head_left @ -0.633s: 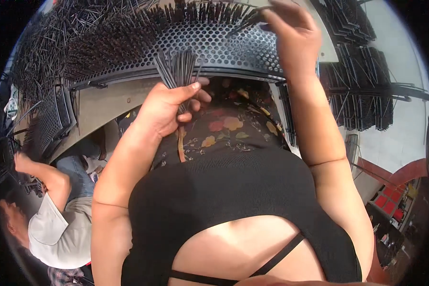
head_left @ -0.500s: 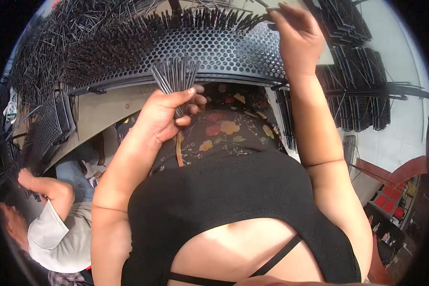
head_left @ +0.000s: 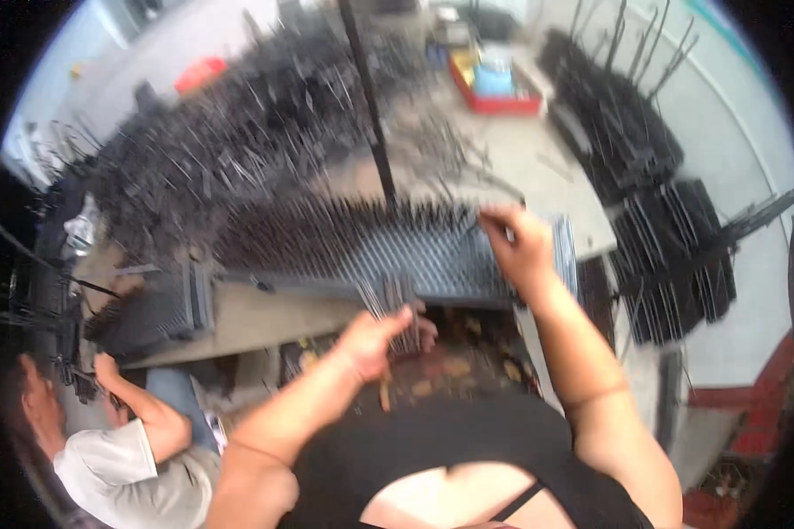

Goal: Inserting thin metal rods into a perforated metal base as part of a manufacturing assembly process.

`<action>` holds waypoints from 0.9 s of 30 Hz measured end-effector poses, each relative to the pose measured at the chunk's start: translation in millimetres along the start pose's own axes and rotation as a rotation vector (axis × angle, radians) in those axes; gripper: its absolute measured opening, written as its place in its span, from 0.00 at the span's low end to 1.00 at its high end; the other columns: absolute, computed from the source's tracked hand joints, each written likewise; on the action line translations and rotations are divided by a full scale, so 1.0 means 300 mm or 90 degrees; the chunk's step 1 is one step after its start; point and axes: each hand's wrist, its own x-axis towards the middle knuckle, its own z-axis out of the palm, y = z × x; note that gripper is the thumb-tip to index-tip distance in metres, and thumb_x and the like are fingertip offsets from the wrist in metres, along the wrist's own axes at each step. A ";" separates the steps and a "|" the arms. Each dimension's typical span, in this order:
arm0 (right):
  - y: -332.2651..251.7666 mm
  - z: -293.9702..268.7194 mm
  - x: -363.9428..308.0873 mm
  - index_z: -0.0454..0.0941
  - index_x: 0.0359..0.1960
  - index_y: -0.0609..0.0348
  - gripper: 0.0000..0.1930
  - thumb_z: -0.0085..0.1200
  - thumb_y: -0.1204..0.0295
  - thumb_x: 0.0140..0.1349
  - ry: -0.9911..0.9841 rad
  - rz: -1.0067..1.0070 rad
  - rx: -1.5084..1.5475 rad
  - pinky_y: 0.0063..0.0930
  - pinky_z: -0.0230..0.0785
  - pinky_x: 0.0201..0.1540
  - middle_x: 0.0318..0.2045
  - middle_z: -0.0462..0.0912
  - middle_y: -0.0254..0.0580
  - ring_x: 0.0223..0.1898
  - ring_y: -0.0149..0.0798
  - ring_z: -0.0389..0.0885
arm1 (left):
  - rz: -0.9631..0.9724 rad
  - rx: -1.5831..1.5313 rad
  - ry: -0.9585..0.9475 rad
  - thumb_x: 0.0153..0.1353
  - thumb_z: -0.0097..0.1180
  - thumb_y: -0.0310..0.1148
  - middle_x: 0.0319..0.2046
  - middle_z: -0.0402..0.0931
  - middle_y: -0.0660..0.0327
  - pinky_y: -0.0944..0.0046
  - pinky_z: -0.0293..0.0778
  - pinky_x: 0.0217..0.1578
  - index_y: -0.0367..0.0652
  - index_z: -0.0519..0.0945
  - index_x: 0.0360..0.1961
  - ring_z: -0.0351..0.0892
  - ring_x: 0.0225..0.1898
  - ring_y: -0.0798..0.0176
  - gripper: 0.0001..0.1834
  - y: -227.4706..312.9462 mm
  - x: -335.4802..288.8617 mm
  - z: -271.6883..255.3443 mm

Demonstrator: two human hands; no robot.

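A bundle of thin dark metal rods (head_left: 392, 298) fans upward from my left hand (head_left: 372, 344), which is closed around its lower end in front of the bench. Beyond it lies a long perforated metal plate (head_left: 415, 264), full of round holes. Dark rods (head_left: 278, 231) stand upright in its left part and along its far edge. My right hand (head_left: 522, 251) is over the plate's right end, thumb and fingers pinched at the end of the far row. Blur hides what, if anything, is between those fingertips.
Loose dark rods (head_left: 238, 141) form a big pile at the back left. A red tray (head_left: 503, 104) holds a blue container behind the plate. Racks of dark rods (head_left: 675, 264) hang at right. At the lower left sits another person (head_left: 132, 467) beside a smaller perforated plate (head_left: 185, 304).
The view has tilted up, bringing the tray and more of the bench into sight. My left hand still grips the bundle; my right hand stays at the far row, its fingers now more closely pinched.
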 end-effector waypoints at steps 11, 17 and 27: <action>-0.061 -0.015 0.037 0.82 0.40 0.58 0.11 0.61 0.76 0.54 -0.036 -0.086 -0.054 0.39 0.70 0.55 0.42 0.84 0.42 0.52 0.49 0.79 | 0.059 0.019 -0.027 0.62 0.57 0.27 0.37 0.81 0.51 0.51 0.80 0.43 0.34 0.76 0.47 0.83 0.41 0.52 0.13 -0.055 0.001 0.002; -0.279 0.057 -0.014 0.75 0.55 0.57 0.23 0.61 0.68 0.57 -0.340 0.026 0.323 0.35 0.72 0.54 0.49 0.81 0.48 0.51 0.45 0.80 | 0.105 0.206 -0.079 0.61 0.59 0.26 0.46 0.78 0.54 0.56 0.76 0.51 0.36 0.75 0.51 0.78 0.48 0.58 0.17 -0.034 -0.012 0.085; -0.344 0.118 -0.209 0.75 0.26 0.60 0.10 0.66 0.72 0.53 -0.340 -0.005 0.370 0.31 0.77 0.36 0.29 0.83 0.42 0.33 0.41 0.85 | 0.033 0.605 -0.167 0.55 0.65 0.29 0.38 0.79 0.59 0.63 0.80 0.21 0.41 0.79 0.46 0.80 0.33 0.64 0.17 -0.018 -0.104 0.072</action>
